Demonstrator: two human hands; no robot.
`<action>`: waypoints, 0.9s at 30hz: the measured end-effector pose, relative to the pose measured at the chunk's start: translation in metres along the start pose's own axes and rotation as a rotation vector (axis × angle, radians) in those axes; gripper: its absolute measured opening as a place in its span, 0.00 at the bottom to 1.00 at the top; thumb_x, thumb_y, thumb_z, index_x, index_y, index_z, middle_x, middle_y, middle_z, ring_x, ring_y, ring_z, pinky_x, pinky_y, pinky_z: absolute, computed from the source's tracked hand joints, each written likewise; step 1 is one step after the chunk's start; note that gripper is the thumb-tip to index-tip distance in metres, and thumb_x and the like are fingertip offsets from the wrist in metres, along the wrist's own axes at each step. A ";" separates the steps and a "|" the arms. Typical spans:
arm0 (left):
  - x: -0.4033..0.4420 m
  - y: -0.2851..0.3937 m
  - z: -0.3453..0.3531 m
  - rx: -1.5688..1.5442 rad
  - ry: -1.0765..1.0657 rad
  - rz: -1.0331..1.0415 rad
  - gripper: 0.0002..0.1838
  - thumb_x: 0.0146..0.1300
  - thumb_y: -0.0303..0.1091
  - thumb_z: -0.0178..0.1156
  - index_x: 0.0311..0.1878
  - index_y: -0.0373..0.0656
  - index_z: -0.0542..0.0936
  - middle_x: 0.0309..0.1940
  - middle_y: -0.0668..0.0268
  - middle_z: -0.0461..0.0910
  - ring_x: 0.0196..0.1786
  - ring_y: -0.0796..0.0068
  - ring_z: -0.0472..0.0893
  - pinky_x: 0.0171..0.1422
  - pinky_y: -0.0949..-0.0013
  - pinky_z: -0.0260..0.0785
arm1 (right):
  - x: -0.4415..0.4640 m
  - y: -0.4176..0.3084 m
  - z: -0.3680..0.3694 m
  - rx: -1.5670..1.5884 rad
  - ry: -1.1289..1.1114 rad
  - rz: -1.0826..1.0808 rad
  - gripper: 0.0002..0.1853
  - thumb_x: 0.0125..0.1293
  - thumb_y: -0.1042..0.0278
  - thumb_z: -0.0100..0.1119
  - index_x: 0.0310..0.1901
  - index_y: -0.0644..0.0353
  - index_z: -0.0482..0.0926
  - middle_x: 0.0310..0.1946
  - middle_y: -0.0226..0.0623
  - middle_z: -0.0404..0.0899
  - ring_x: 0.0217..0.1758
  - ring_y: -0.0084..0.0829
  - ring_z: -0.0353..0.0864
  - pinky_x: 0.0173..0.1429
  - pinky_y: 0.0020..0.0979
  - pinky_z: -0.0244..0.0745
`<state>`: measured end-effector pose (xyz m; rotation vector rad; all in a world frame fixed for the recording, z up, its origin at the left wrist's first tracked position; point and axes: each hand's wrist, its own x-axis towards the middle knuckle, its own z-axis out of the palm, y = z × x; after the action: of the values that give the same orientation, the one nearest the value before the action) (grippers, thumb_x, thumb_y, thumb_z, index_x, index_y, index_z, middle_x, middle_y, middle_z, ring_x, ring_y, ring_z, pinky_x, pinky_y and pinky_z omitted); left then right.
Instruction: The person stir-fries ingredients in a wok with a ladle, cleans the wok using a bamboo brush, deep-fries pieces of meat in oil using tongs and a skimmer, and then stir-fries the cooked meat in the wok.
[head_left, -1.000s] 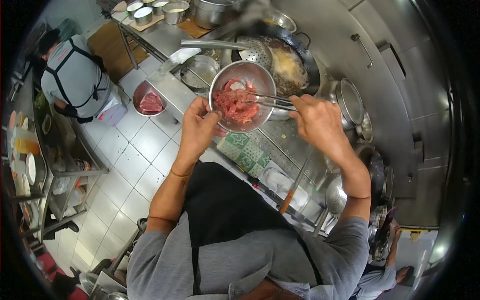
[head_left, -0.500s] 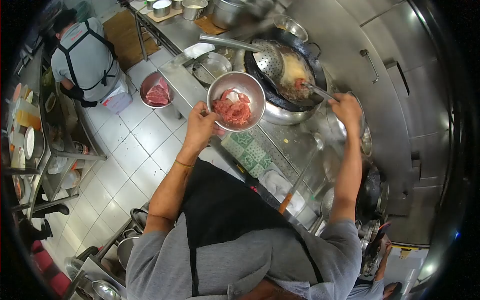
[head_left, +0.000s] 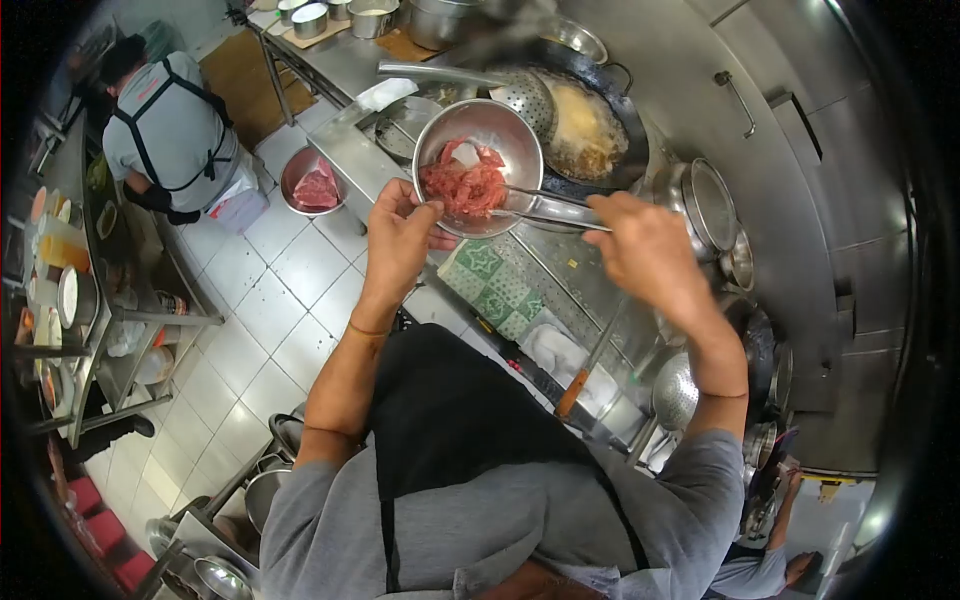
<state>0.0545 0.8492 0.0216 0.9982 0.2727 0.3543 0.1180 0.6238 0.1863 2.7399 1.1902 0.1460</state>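
Fingers of the left hand (head_left: 402,235) pinch the near left edge of a metal bowl (head_left: 518,140), the thumb laid on its rim and the other fingertips partly hidden around its outside. Fingers of the right hand (head_left: 645,245) close around the handles of metal tongs (head_left: 565,212); how tightly each finger presses is hard to see. Minced red meat (head_left: 465,190) fills the lower left of the bowl, leaving bare wall along the upper right. Both tong arms cross the right rim, their ends apart at the meat; whether they grip any cannot be told.

Just beyond the bowl's upper right edge, in this view, is a black wok (head_left: 637,140) holding bubbling oil (head_left: 575,125). A perforated ladle (head_left: 525,100) stands over its left side, the handle reaching left past the bowl. To the right, stacked pots (head_left: 709,205) narrow the space between the right hand and the steel wall (head_left: 690,75). Below the bowl, a green patterned cloth (head_left: 492,285) follows the counter edge. Wider room lies left, where tiled floor (head_left: 290,285) runs from the counter towards crowded shelving (head_left: 130,330) and a co-worker (head_left: 175,125) turned away
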 end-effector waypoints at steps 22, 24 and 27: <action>0.034 0.007 -0.049 0.042 0.073 -0.189 0.07 0.61 0.23 0.56 0.40 0.37 0.67 0.29 0.56 0.79 0.22 0.68 0.82 0.25 0.69 0.80 | 0.169 0.169 0.084 -0.142 0.116 0.756 0.20 0.63 0.50 0.56 0.48 0.56 0.81 0.41 0.50 0.82 0.47 0.51 0.81 0.50 0.46 0.75; 0.043 0.008 -0.060 0.026 0.073 -0.154 0.08 0.61 0.24 0.56 0.40 0.38 0.68 0.30 0.55 0.80 0.22 0.68 0.82 0.25 0.69 0.79 | 0.145 0.132 0.057 -0.059 0.399 0.663 0.20 0.62 0.51 0.58 0.47 0.57 0.81 0.41 0.52 0.81 0.46 0.51 0.81 0.49 0.46 0.75; 0.058 0.019 -0.056 0.029 0.031 -0.185 0.07 0.62 0.24 0.57 0.39 0.39 0.68 0.31 0.56 0.80 0.23 0.70 0.82 0.24 0.71 0.79 | 0.108 0.079 0.014 0.147 0.361 0.366 0.17 0.60 0.58 0.63 0.46 0.60 0.82 0.40 0.52 0.81 0.42 0.48 0.82 0.46 0.41 0.76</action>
<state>0.0825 0.9252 0.0058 0.9880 0.3955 0.1982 0.2500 0.6480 0.1893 3.1305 0.7730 0.6416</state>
